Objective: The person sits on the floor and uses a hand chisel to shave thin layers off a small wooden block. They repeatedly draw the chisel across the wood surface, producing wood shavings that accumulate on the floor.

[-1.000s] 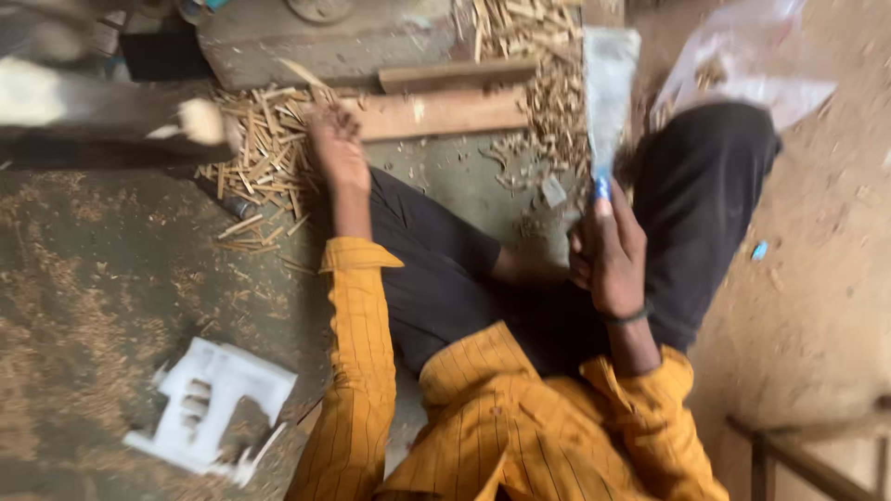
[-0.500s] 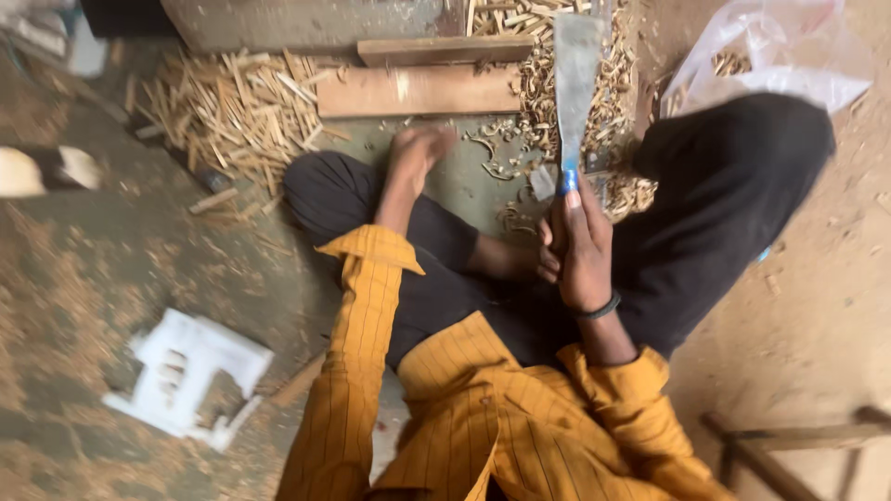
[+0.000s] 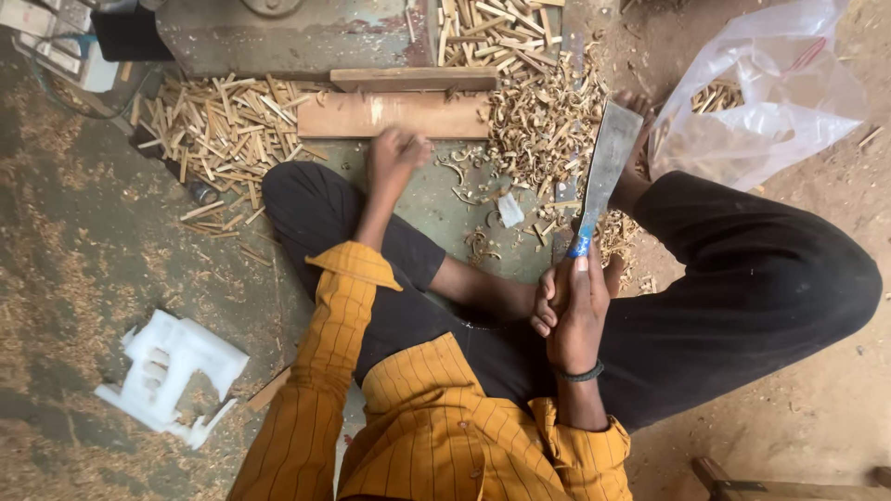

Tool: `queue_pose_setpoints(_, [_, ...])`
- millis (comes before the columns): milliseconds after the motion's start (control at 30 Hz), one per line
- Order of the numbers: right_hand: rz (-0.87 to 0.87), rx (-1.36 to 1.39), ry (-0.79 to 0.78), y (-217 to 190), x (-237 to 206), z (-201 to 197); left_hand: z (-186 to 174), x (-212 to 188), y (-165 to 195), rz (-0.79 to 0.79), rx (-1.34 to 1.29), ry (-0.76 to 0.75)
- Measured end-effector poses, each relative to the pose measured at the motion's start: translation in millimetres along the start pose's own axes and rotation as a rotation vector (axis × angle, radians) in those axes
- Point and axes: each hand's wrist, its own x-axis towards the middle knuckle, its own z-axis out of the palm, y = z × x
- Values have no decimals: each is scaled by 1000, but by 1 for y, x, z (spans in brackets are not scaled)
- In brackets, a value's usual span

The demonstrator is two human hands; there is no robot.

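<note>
Right hand [image 3: 571, 311] grips my broad blade [image 3: 605, 167] upright; left hand [image 3: 394, 156], blurred, fisted near the wooden block [image 3: 394, 115].

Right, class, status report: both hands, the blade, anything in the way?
Left hand closed, blurred, by the wood block. Right hand grips the blade, upright. Shavings between block and blade; plastic bag beyond.

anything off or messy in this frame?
Mostly mess: curled wood shavings and short cut wooden sticks litter the floor around the flat wooden plank. A broken-looking white foam packing piece lies in sawdust. The right hand holds a broad steel blade above the bare foot.
</note>
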Motion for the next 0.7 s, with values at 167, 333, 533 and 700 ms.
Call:
queue_pose_setpoints(167, [0, 21, 11, -13, -3, 7, 63, 55, 75, 677, 750, 55])
queue_pose_setpoints(333, [16, 44, -11, -26, -9, 16, 112, 130, 110, 709, 1013, 29])
queue_pose_setpoints(533, [49, 78, 12, -29, -5, 11, 135, 155, 109, 533, 1109, -46])
queue_pose_setpoints(700, [34, 79, 1, -23, -6, 6, 92, 118, 119, 628, 732, 175])
